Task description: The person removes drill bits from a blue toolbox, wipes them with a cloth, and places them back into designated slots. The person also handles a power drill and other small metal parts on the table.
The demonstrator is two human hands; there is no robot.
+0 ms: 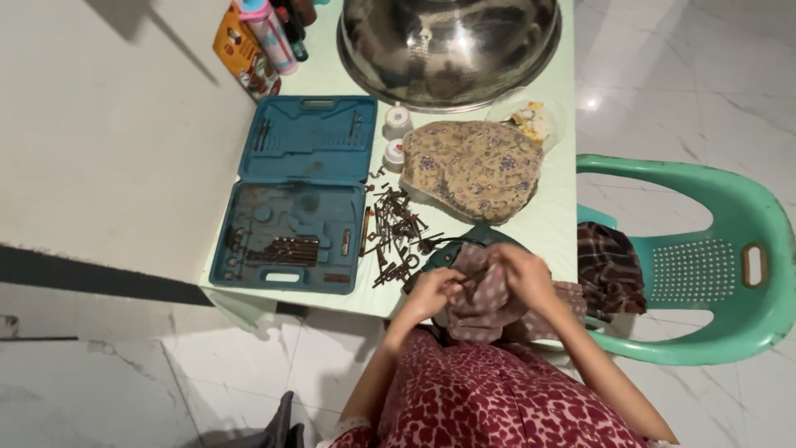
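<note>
Head view, looking down: both hands meet low in the frame, just right of centre, over the near edge of a pale green table (pixel 555 224). The left hand (pixel 431 292) is closed on a fold of a brownish patterned rag (pixel 489 300), with a thin dark metal piece, too small to identify, showing between its fingers. The right hand (pixel 524 275) is curled over the top of the same rag, gripping it. The rag bunches between the two hands and hangs down toward the lap, and a dark green tool body (pixel 460 247) peeks out just behind it.

Left of the hands, a scatter of rusty bits and screws (pixel 396 234) lies on the table. Further left, an open teal tool case (pixel 294 192) fills the centre-left of the frame; its lower half holds a row of drill bits. A floral cloth (pixel 474 166) lies spread at centre. Two small white round containers (pixel 396 137) stand just beside its left edge. A large steel bowl (pixel 448 46) fills the top centre. At right stands a green plastic chair (pixel 713 257) with a dark plaid cloth (pixel 609 267) on its seat.
</note>
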